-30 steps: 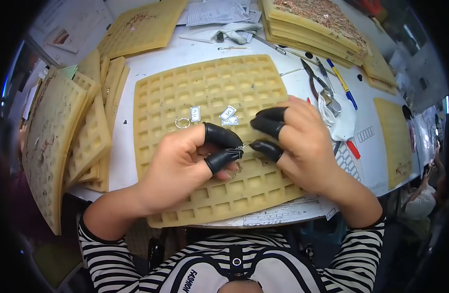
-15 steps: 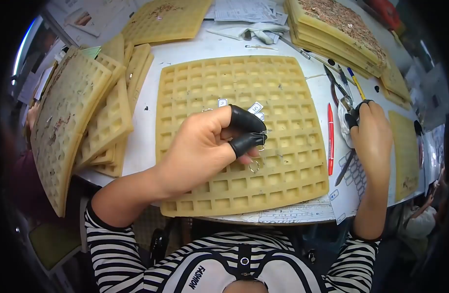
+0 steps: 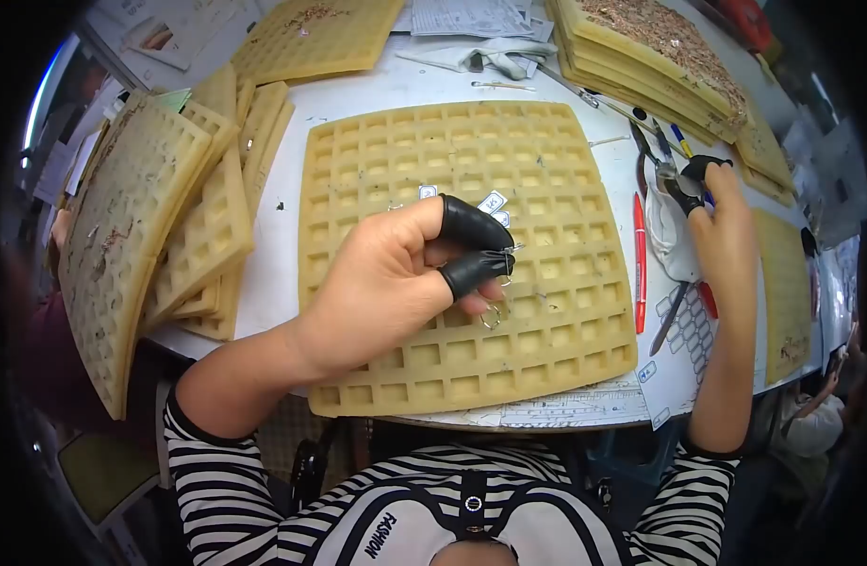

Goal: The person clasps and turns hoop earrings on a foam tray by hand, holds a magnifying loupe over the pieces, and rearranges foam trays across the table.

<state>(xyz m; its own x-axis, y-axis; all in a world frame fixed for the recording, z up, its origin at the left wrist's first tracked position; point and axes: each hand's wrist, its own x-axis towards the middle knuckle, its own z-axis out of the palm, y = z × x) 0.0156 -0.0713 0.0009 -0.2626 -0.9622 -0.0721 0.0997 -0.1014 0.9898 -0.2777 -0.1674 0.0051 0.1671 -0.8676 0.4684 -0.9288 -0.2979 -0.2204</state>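
My left hand (image 3: 377,283), with black finger cots on thumb and index finger, pinches small silver-coloured metal rings (image 3: 491,315) above a yellow grid tray (image 3: 556,340). One ring dangles below the fingertips; the pinched part is mostly covered. Behind the fingers, small white handwritten tags (image 3: 493,202) lie on the tray, with a thin ring beside them. To the right, my right hand (image 3: 726,217), also in black finger cots, is curled beside the pliers (image 3: 664,172) and over a blue-and-yellow pen (image 3: 681,141). Whatever lies between its fingertips is hard to make out.
Stacked yellow trays (image 3: 160,208) lean at the left. Another stack (image 3: 631,75), topped with reddish bits, stands at the back right. A red pen (image 3: 639,264), a white cloth (image 3: 674,241) and a dark pointed tool (image 3: 667,321) lie right of the grid tray.
My right hand has moved up and slightly right, uncovering more white cloth and something red beneath it. The pliers' jaws appear shifted upward. My left hand keeps its pinch, almost still.
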